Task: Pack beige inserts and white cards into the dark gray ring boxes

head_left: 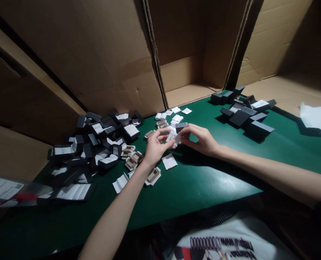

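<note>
Over the middle of the green table, my left hand [158, 145] pinches a small folded white card insert [172, 136] between thumb and fingers. Close against it, my right hand [199, 139] has its fingers closed on a small black box [181, 126], whose dark lid shows above the fingertips. The fingers hide part of both pieces, so whether they touch is unclear. Below the hands lies a flat white card [169, 161]. White inserts with brown insides [153, 176] and folded white pieces [120, 182] are scattered beside my left hand and forearm.
Many open black boxes with white linings [106, 141] are heaped at the left. Another group of black boxes [244, 113] sits at the back right. Large cardboard cartons [117, 61] stand behind the green table [203, 195]. A labelled plastic bag [11, 191] lies far left, white sheet [317, 117] far right.
</note>
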`<control>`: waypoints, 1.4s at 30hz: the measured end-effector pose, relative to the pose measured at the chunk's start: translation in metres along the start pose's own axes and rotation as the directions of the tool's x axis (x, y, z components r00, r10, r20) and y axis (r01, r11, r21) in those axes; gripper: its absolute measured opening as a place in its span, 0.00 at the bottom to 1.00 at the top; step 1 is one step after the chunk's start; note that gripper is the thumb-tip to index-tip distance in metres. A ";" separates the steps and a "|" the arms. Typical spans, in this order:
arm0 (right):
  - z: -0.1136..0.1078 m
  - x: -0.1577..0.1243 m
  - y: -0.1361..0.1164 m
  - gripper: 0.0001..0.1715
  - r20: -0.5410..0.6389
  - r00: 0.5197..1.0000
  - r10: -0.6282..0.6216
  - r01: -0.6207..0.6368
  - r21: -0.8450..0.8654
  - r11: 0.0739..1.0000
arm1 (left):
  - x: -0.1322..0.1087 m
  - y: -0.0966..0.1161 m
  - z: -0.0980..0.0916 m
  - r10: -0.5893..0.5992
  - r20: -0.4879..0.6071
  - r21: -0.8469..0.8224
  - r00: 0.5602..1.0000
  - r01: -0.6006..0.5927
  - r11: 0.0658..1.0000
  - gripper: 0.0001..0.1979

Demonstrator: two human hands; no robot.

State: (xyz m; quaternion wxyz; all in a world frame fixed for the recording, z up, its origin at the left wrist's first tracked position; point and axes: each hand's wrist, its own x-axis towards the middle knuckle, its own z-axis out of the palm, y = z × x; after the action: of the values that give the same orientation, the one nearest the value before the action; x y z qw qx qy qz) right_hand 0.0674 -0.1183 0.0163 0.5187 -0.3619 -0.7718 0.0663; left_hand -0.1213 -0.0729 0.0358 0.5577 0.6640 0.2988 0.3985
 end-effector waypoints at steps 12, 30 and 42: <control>-0.002 0.001 -0.003 0.05 0.039 0.999 -0.020 0.018 0.050 0.999 | 0.000 0.000 0.001 -0.109 -0.034 -0.152 0.993 0.103 0.983 0.16; 0.003 -0.002 -0.008 0.13 0.129 0.936 0.327 -0.345 0.511 0.787 | -0.001 -0.002 -0.001 0.163 0.060 0.015 0.985 -0.164 0.986 0.02; 0.002 0.001 -0.001 0.22 0.239 0.898 0.370 -0.439 0.534 0.722 | -0.001 -0.007 -0.001 0.174 0.062 0.005 0.983 -0.174 0.985 0.14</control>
State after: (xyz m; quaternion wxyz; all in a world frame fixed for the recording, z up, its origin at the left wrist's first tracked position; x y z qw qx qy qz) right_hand 0.0650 -0.1178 0.0162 0.5305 -0.3432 -0.6457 0.4288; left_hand -0.1221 -0.0715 0.0288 0.5262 0.7024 0.2245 0.4236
